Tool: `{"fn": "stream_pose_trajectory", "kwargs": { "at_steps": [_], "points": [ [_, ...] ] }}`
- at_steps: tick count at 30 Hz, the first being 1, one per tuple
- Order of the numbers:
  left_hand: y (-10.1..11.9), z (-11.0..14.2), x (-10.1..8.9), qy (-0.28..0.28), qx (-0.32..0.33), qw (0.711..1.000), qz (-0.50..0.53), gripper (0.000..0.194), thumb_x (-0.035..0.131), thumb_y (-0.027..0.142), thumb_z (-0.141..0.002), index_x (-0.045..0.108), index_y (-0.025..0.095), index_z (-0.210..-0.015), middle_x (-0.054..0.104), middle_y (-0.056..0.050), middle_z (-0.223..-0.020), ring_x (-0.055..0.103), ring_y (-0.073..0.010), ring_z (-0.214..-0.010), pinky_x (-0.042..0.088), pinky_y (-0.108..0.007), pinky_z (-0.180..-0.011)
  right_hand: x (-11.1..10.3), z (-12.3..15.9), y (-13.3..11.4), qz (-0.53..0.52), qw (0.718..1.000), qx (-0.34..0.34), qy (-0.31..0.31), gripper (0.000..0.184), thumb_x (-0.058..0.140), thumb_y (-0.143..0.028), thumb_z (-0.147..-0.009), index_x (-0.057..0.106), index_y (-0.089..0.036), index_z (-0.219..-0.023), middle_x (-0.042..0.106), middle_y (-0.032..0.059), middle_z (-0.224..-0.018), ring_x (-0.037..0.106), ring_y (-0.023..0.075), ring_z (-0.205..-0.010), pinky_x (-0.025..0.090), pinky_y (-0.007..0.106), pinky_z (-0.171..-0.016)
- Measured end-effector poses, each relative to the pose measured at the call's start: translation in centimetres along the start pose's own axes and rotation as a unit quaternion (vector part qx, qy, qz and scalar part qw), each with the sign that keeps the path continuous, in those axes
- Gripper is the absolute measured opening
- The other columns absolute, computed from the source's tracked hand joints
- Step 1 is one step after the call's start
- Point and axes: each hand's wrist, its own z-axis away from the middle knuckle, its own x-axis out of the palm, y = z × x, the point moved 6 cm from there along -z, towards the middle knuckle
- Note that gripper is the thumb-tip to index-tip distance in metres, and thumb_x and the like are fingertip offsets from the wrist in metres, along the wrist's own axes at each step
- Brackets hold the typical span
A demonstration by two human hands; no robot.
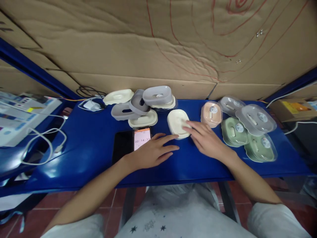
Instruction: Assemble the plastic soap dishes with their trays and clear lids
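A cream plastic dish-like piece (178, 123) with rounded corners lies flat on the blue table in front of me. My right hand (206, 140) rests its outstretched fingertips on the right side of this piece. With fingers spread, my left hand (159, 150) is at the near edge, its index fingertip at the rim. Behind and to the left is a loose group of parts: grey rings with oval slots (140, 102), a grey lid-like piece (158, 96) stacked on others, and cream trays (143, 119).
On the right are clear-covered boxes: a pink one (211, 114), green ones (234, 131), and grey ones (256, 119). A phone showing a timer (141, 137) and a black flat object (122, 145) lie left. A charger with cables (92, 105) is at the back left, before a cardboard wall (123, 49).
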Motion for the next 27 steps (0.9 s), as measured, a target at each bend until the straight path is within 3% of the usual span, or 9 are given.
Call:
{"fn": "stream_pose_trajectory", "kwargs": {
  "at_steps": [5,7,12,15,19,21,23,27],
  "points": [
    [-1.9,-0.1,-1.4,0.048,-0.038,0.998,0.028,0.03,0.053,0.02,-0.113,0.072,0.025,-0.136,0.071,-0.01,-0.145,0.071,-0.0239,-0.124,0.057,-0.043,-0.109,1.5,-0.5,-2.1,-0.055,0.997,-0.052,-0.013,0.043,0.06,-0.04,-0.11,0.061,-0.023,-0.15,0.064,0.0174,-0.155,0.059,0.0344,-0.146,0.048,0.06,-0.121],
    [-3.3,-0.1,-2.3,0.081,-0.074,0.994,-0.004,0.03,0.054,0.021,-0.113,0.072,0.023,-0.137,0.073,-0.011,-0.142,0.071,-0.0257,-0.126,0.056,-0.044,-0.11,1.8,-0.7,-2.0,-0.062,0.997,-0.05,-0.005,0.038,0.063,-0.04,-0.109,0.065,-0.022,-0.143,0.071,0.0168,-0.143,0.064,0.0333,-0.139,0.05,0.058,-0.118],
    [-5.5,-0.8,-4.2,0.106,-0.122,0.982,-0.094,0.032,0.053,0.025,-0.112,0.07,0.021,-0.139,0.071,-0.013,-0.144,0.069,-0.0315,-0.13,0.054,-0.052,-0.111,1.3,-0.8,-0.2,-0.118,0.991,0.005,0.069,0.022,0.058,-0.027,-0.111,0.067,-0.025,-0.13,0.08,0.0092,-0.125,0.075,0.0266,-0.117,0.047,0.055,-0.118],
    [-7.3,-2.0,-5.2,0.13,-0.143,0.974,-0.12,0.035,0.052,0.027,-0.111,0.069,0.019,-0.14,0.071,-0.014,-0.144,0.066,-0.0333,-0.135,0.052,-0.054,-0.114,0.6,-0.7,1.8,-0.159,0.977,0.06,0.13,0.02,0.062,-0.033,-0.109,0.067,-0.025,-0.127,0.081,0.0082,-0.118,0.076,0.0272,-0.111,0.052,0.053,-0.112],
    [-11.3,-4.2,-5.9,0.141,-0.191,0.96,-0.15,0.041,0.056,0.027,-0.106,0.067,0.015,-0.144,0.069,-0.018,-0.145,0.063,-0.036,-0.139,0.048,-0.056,-0.117,-1.1,-0.3,3.6,-0.153,0.961,0.115,0.198,0.021,0.058,-0.037,-0.109,0.07,-0.027,-0.122,0.08,0.0093,-0.119,0.073,0.0303,-0.114,0.056,0.053,-0.104],
    [-13.2,-5.2,-5.7,0.123,-0.219,0.954,-0.161,0.044,0.061,0.025,-0.102,0.067,0.014,-0.144,0.07,-0.019,-0.144,0.063,-0.0386,-0.138,0.047,-0.058,-0.115,-1.9,-0.3,2.9,-0.134,0.965,0.088,0.207,0.019,0.059,-0.035,-0.109,0.071,-0.028,-0.122,0.08,0.0086,-0.119,0.073,0.03,-0.115,0.054,0.054,-0.107],
    [-14.5,-5.8,-5.5,0.106,-0.235,0.953,-0.158,0.039,0.064,0.024,-0.099,0.072,0.015,-0.136,0.074,-0.019,-0.136,0.067,-0.0392,-0.131,0.048,-0.058,-0.112,-2.2,-0.2,0.7,-0.13,0.974,0.014,0.184,0.02,0.06,-0.029,-0.109,0.071,-0.028,-0.125,0.08,0.0077,-0.117,0.073,0.0275,-0.113,0.054,0.051,-0.105],
    [-14.4,-5.9,-5.8,0.132,-0.234,0.953,-0.14,0.03,0.063,0.03,-0.103,0.074,0.017,-0.128,0.077,-0.015,-0.127,0.071,-0.0343,-0.121,0.051,-0.051,-0.107,-0.4,0.5,-4.9,-0.116,0.979,-0.136,0.095,0.025,0.055,-0.021,-0.11,0.071,-0.025,-0.128,0.08,0.0066,-0.114,0.073,0.0227,-0.112,0.057,0.042,-0.097]
  ]
}}
